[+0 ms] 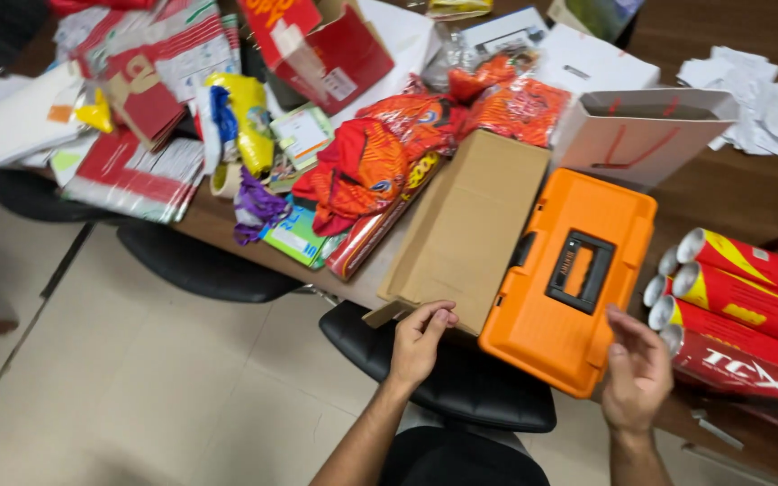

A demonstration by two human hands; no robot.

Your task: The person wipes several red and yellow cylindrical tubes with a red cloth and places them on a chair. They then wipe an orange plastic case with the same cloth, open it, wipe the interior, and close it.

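Observation:
An orange plastic toolbox (569,279) with a black handle lies flat at the near edge of the wooden table (731,193). A flat brown cardboard box (465,225) rests against its left side. My left hand (419,342) pinches the near edge of the cardboard box with its fingers curled. My right hand (637,371) hovers with fingers apart by the toolbox's near right corner, holding nothing.
Several red and yellow tubes (740,310) lie right of the toolbox. Behind it stands a white paper bag (641,135). Orange and red packets (380,162), booklets and a red carton (317,45) crowd the table's left. Black chair seats (461,378) sit below the table edge.

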